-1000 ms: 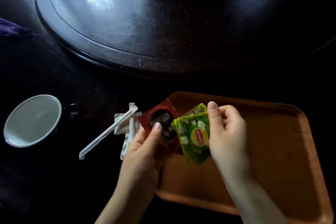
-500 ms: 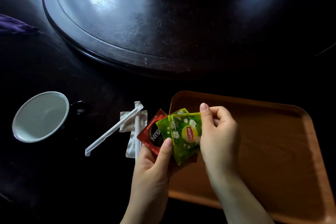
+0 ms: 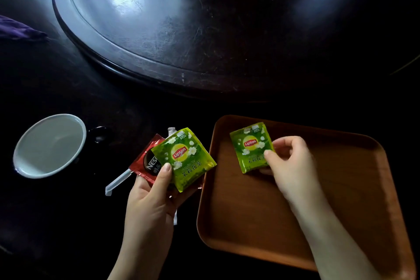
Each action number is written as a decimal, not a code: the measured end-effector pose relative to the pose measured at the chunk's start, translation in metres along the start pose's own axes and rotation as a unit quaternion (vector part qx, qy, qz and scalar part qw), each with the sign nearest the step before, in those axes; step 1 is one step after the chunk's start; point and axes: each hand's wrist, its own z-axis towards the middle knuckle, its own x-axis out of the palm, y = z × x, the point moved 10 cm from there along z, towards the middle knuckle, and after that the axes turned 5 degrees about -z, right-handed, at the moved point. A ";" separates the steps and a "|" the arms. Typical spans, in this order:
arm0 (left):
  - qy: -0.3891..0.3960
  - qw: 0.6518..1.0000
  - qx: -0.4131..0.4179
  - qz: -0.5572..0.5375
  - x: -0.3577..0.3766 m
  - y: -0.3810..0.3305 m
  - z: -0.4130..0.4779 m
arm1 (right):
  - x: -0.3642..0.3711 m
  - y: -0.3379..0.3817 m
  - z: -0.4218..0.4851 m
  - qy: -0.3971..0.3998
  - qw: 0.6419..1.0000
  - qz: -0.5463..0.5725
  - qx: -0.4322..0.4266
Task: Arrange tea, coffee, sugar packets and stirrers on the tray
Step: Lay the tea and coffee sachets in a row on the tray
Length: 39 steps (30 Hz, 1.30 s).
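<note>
My right hand (image 3: 293, 166) pinches a green tea packet (image 3: 250, 146) by its lower right corner, over the top left part of the tray (image 3: 341, 200); I cannot tell whether the packet touches the tray floor. My left hand (image 3: 154, 198) grips a second tea packet (image 3: 184, 158) fanned over a red coffee packet (image 3: 148, 160), thumb pressed on both, just left of the tray's edge. Under them on the dark table (image 3: 56, 223) lies a white stirrer (image 3: 118, 180), partly hidden. A white cup (image 3: 48, 145) sits well to the left.
</note>
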 end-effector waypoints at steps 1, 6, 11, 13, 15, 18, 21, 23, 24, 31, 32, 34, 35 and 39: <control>0.002 1.000 -0.001 0.000 0.001 0.000 0.000 | -0.003 0.006 -0.005 -0.016 0.995 -0.085 -0.039; 0.011 1.000 0.004 0.011 0.003 -0.003 0.004 | 0.006 0.036 -0.032 -0.059 0.900 -0.336 -0.269; 0.025 0.999 0.000 0.020 0.005 0.001 0.007 | 0.032 0.035 -0.025 0.000 0.897 -0.320 -0.304; 0.028 0.999 0.000 0.026 0.006 0.002 0.008 | 0.039 0.039 -0.027 -0.001 0.899 -0.309 -0.312; 0.034 0.999 0.001 0.030 0.008 0.003 0.008 | 0.044 0.042 -0.029 -0.008 0.900 -0.298 -0.317; 0.046 0.998 -0.002 0.035 0.011 0.002 0.008 | 0.046 0.043 -0.031 -0.020 0.899 -0.294 -0.323; 0.062 0.997 -0.003 0.041 0.018 0.003 0.007 | 0.044 0.042 -0.030 -0.024 0.903 -0.294 -0.314; 0.070 0.996 -0.003 0.049 0.023 0.004 0.007 | 0.042 0.040 -0.031 -0.026 0.905 -0.295 -0.305; 0.073 0.996 -0.003 0.050 0.025 0.005 0.007 | 0.042 0.040 -0.032 -0.029 0.905 -0.298 -0.301; 0.098 0.994 -0.011 0.048 0.036 0.009 0.004 | 0.020 0.047 -0.036 -0.008 0.957 -0.125 -0.261; 0.107 0.993 -0.018 0.047 0.039 0.010 0.003 | 0.024 0.046 -0.036 0.048 0.970 -0.065 -0.228; 0.120 0.991 -0.032 0.045 0.044 0.015 0.001 | 0.039 0.038 -0.037 0.147 0.975 0.003 -0.168; 0.125 0.991 -0.033 0.046 0.045 0.017 0.000 | 0.037 0.036 -0.035 0.140 0.976 0.005 -0.165; 0.122 0.991 -0.019 0.049 0.039 0.014 0.005 | -0.005 0.007 -0.010 0.014 0.992 0.085 -0.092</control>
